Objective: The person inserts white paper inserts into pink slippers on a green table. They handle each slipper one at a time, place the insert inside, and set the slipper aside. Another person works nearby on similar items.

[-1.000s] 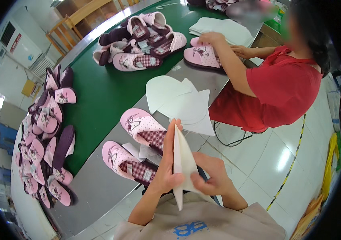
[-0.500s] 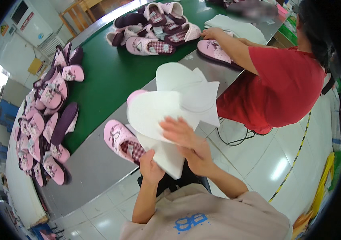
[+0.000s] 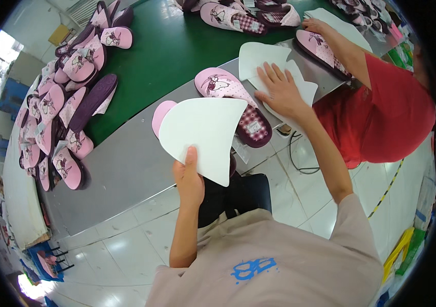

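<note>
My left hand [image 3: 190, 176] grips a white curved sheet [image 3: 202, 135], its thumb on top and the other fingers hidden beneath. Behind that sheet, a pink slipper [image 3: 162, 115] shows only its toe. Farther right a second pink slipper [image 3: 220, 84] lies with its checked insole and dark heel in sight. My right hand [image 3: 282, 92] rests flat, fingers spread, on several similar white sheets [image 3: 256, 53] at the steel edge of the table.
A heap of pink and purple slippers [image 3: 54, 110] lies at the left, and more slippers [image 3: 228, 18] lie on the green tabletop [image 3: 159, 51] at the back. At the right sits a co-worker in red [image 3: 382, 112], a hand near another slipper [image 3: 320, 48].
My hands have come apart. My right hand has moved right onto the loose white sheets, while my left keeps one sheet. The view has shifted, uncovering the right-hand slipper.
</note>
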Motion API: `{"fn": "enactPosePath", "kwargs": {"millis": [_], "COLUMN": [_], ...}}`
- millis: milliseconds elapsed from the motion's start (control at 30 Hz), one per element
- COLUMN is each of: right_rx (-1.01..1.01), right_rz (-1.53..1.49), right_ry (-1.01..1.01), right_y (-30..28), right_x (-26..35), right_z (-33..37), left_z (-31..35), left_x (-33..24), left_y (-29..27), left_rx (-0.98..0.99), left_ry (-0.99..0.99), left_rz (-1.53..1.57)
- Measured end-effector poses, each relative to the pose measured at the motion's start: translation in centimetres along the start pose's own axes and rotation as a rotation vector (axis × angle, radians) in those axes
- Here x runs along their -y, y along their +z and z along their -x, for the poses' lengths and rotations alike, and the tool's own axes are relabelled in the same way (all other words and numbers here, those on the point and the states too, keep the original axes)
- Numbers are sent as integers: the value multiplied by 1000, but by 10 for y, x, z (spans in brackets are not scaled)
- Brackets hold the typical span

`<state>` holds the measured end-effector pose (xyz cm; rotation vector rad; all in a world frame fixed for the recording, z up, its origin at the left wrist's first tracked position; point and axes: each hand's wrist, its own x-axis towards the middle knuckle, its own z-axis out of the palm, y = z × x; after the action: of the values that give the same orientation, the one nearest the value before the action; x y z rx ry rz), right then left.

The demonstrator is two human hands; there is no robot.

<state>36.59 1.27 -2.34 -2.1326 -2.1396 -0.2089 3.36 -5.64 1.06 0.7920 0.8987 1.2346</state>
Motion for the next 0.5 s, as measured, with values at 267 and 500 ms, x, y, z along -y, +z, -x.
{"fn": "enactPosePath", "kwargs": {"millis": [267,500], "right_rx": [-201,-445], "right_rz": [-246,-409], "right_ry": [-137,-504], "right_y": [-29,-86], "right_x": [9,61], "right_z": [11,64], "left_z": [-3,20], "left_x": [-7,-16], "left_y": [4,-4], "left_rx": [-21,200], "left_ry": [22,82], "left_rz": [-137,-218]}}
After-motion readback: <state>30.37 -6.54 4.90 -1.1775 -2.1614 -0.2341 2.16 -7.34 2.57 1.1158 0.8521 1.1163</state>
